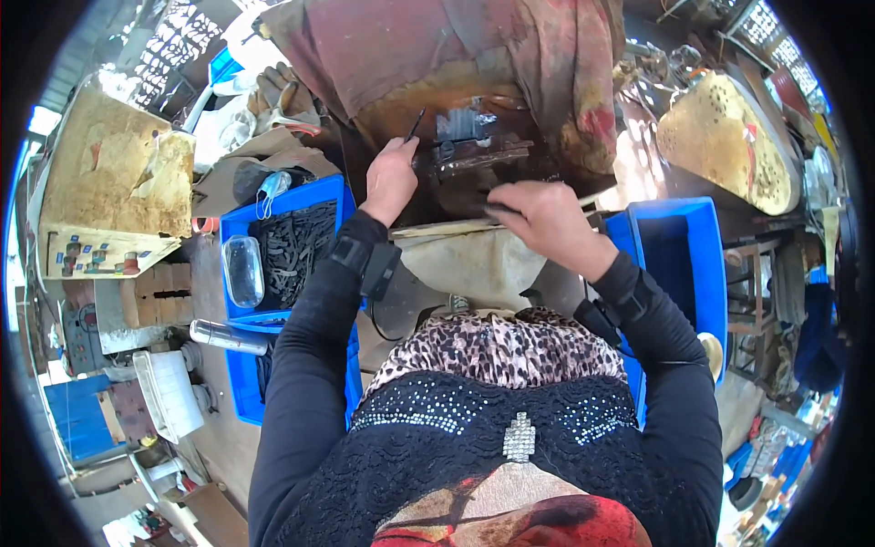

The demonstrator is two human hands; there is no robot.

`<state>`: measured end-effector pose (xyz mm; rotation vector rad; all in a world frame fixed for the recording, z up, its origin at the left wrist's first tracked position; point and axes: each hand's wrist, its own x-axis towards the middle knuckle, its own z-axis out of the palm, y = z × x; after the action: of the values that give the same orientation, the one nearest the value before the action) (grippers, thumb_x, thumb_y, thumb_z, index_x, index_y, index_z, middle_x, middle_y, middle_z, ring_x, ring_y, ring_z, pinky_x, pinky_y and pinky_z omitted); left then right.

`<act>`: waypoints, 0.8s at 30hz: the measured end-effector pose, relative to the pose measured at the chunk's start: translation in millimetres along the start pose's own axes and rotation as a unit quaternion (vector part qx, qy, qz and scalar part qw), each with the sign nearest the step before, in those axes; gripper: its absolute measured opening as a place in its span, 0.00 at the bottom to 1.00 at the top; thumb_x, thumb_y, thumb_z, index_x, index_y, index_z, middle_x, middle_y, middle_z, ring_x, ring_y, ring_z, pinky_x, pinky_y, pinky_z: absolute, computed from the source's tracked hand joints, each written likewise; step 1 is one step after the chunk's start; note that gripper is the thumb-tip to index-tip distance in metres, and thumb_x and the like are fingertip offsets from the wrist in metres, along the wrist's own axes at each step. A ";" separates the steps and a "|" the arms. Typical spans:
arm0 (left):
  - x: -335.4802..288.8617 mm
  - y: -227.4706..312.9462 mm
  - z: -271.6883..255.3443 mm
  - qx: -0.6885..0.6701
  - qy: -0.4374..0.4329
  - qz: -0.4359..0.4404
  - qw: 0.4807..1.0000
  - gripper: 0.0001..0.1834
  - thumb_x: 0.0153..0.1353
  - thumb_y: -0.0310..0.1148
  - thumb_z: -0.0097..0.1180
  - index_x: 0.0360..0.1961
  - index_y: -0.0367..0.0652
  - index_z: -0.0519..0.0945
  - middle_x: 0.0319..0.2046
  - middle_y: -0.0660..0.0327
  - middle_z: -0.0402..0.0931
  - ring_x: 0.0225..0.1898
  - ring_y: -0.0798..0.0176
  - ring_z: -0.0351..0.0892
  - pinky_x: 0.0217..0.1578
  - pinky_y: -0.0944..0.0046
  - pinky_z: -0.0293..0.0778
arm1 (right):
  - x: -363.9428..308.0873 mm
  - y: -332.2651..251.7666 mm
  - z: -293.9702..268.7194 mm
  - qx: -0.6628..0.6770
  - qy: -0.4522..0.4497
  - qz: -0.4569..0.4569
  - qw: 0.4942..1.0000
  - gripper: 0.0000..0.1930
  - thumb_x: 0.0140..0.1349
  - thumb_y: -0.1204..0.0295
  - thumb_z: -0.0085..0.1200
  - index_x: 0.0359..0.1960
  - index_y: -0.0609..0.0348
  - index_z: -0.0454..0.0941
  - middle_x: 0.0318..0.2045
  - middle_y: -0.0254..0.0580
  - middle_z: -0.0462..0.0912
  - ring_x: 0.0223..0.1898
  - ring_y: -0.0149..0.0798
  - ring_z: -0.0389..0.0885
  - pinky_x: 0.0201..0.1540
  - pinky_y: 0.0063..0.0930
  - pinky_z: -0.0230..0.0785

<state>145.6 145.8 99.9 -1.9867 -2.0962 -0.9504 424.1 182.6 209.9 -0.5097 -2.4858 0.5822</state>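
My left hand [392, 180] is closed round a thin dark strip [418, 122] that points up and away from me. It is at the left side of a dark work recess [460, 193] under a draped reddish cloth [410, 55]. My right hand [545, 221] reaches into the recess from the right, fingers pinched together. Something dark shows at its fingertips, too hidden to name. Between and beyond the hands lies a shiny metal bar [483, 160], with a pale clear-looking block [463, 124] behind it. A dark strapped device sits on each wrist.
On my left, a blue bin [343, 205] holds many dark strips, a clear plastic container [243, 272] and a face mask [272, 190]. A clear bottle [228, 335] lies below. Another blue bin [720, 264] stands on my right. Worn boxy panels [118, 169] flank the far left.
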 end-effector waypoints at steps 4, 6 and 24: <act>-4.4 -12.1 23.1 0.073 -0.081 0.047 0.993 0.08 0.54 0.24 0.54 0.35 0.40 0.82 0.30 0.52 0.76 0.35 0.48 0.80 0.36 0.53 0.77 | -42.4 -3.7 10.1 -0.020 -0.083 -0.010 0.996 0.10 0.51 0.71 0.63 0.36 0.54 0.79 0.23 0.43 0.76 0.28 0.49 0.80 0.30 0.41 0.71; -5.8 -12.1 28.1 0.085 -0.120 0.065 0.987 0.06 0.55 0.25 0.54 0.33 0.41 0.83 0.29 0.52 0.76 0.35 0.48 0.80 0.36 0.53 0.77 | -62.8 -0.4 21.0 -0.013 -0.088 -0.028 0.996 0.09 0.51 0.70 0.60 0.35 0.51 0.78 0.21 0.39 0.73 0.26 0.46 0.80 0.28 0.41 0.71; -3.0 6.4 25.9 0.105 -0.279 -0.033 0.954 0.12 0.59 0.38 0.54 0.27 0.42 0.83 0.29 0.50 0.81 0.36 0.46 0.81 0.35 0.50 0.76 | -73.1 70.2 21.5 0.564 -0.024 0.351 0.747 0.17 0.68 0.73 0.51 0.57 0.65 0.73 0.39 0.40 0.83 0.40 0.33 0.83 0.42 0.28 0.74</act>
<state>160.7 155.7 80.1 -2.2651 -2.4125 -0.1492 485.8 201.2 128.7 -0.8588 -1.4093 2.1676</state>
